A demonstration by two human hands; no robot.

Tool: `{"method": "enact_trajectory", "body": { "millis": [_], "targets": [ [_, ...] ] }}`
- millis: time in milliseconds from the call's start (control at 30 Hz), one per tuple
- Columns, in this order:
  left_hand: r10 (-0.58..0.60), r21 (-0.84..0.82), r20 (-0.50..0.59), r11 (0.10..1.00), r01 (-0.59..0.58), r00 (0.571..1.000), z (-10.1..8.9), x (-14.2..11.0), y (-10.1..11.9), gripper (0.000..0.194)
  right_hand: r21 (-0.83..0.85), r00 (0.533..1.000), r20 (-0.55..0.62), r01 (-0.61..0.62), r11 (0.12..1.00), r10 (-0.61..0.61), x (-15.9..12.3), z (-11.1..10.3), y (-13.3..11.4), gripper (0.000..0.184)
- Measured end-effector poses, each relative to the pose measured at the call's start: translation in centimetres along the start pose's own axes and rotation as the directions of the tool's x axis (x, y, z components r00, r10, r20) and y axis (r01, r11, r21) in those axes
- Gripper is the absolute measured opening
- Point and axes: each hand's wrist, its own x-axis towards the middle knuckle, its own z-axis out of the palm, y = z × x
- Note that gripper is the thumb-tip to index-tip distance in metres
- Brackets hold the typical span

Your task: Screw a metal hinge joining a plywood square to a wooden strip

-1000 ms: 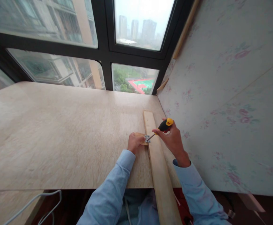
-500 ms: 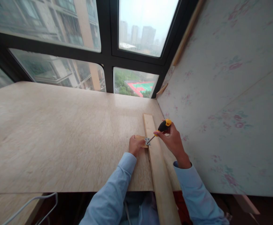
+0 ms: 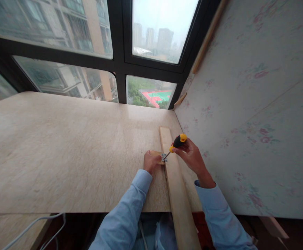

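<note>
My right hand (image 3: 193, 156) is closed around the black and yellow handle of a screwdriver (image 3: 179, 140). The shaft slants down to the left, and its tip meets a small metal hinge (image 3: 164, 157). That hinge lies across the joint between a long wooden plank (image 3: 176, 187) and a short wooden block (image 3: 155, 152). Gripping the block from the left is my left hand (image 3: 151, 162), its thumb close to the hinge. The fingers under the block are hidden. Whether the tip sits in a screw head is too small to tell.
The plank rests on a beige marble-look sill (image 3: 76, 149) and juts past its front edge toward me. A dark-framed window (image 3: 119, 52) stands behind, and a flower-papered wall (image 3: 245, 121) rises on the right. A white cable (image 3: 34, 222) hangs at the lower left.
The screwdriver's handle has shifted slightly left and stands a little steeper, and my right hand has turned with it. My left hand, the block and the plank stay nearly in place.
</note>
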Motion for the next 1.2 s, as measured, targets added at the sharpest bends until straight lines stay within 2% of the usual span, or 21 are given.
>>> {"method": "enact_trajectory", "body": {
  "millis": [67,133,200,267,333,433,500,600,667,733,867,967,1067,1200],
  "targets": [
    [-0.013,-0.007,0.0,1.0,0.013,1.0,0.1,-0.2,0.3,0.032,-0.206,0.992,-0.126,-0.009,0.978,-0.018,0.2,0.2,-0.2,0.054],
    [-0.017,-0.009,-0.007,1.0,0.017,1.0,0.1,-0.4,0.5,0.032,-0.297,0.98,-0.195,-0.028,0.955,-0.031,0.3,0.5,0.0,0.056],
    [-0.012,-0.012,-0.015,1.0,0.012,1.0,0.1,-0.5,0.7,0.032,-0.192,0.988,-0.155,-0.011,0.981,-0.019,0.4,0.8,0.3,0.052],
    [-0.014,-0.017,-0.017,1.0,0.013,1.0,0.1,-0.5,0.8,0.032,0.02,0.999,-0.05,0.024,1.0,-0.023,0.4,0.9,0.6,0.047],
    [-0.022,-0.022,-0.015,1.0,0.021,1.0,0.1,-0.5,0.8,0.033,0.187,0.999,0.033,0.033,0.982,-0.039,0.2,0.9,0.6,0.046],
    [-0.029,-0.017,-0.006,0.999,0.029,1.0,0.1,-0.5,0.9,0.034,0.238,0.997,0.074,0.008,0.971,-0.026,0.0,0.8,0.3,0.049],
    [-0.034,-0.011,0.0,0.999,0.034,0.999,0.2,-0.6,1.0,0.034,0.146,1.0,0.023,0.012,0.989,-0.015,-0.1,0.8,0.0,0.054],
    [-0.044,-0.003,-0.001,0.999,0.044,0.999,0.2,-0.7,1.2,0.032,-0.112,0.989,-0.142,0.018,0.994,-0.034,0.0,1.3,-0.2,0.064],
    [-0.053,0.007,-0.007,0.999,0.053,0.999,0.3,-0.7,1.3,0.03,-0.2,0.975,-0.214,0.009,0.98,-0.052,0.0,1.7,-0.1,0.066],
    [-0.063,0.006,-0.012,0.998,0.063,0.998,0.3,-0.7,1.4,0.03,-0.131,0.976,-0.212,0.026,0.991,-0.054,0.0,1.9,0.3,0.064],
    [-0.089,-0.009,-0.01,0.996,0.089,0.996,0.3,-0.5,1.4,0.032,0.193,0.997,-0.066,0.058,0.979,-0.046,-0.1,1.7,1.0,0.065],
    [-0.098,-0.005,-0.017,0.995,0.098,0.995,0.4,-0.3,1.2,0.034,0.266,0.999,0.021,0.019,0.964,-0.026,-0.2,1.3,0.8,0.06],
    [-0.107,0.001,-0.024,0.994,0.107,0.994,0.4,-0.2,1.3,0.034,0.117,1.0,-0.018,0.003,0.993,-0.001,-0.2,1.0,0.4,0.051],
    [-0.114,0.001,-0.027,0.993,0.114,0.993,0.5,-0.4,1.5,0.032,-0.226,0.972,-0.235,-0.031,0.974,-0.024,-0.1,1.3,0.5,0.065]
  ]
}}
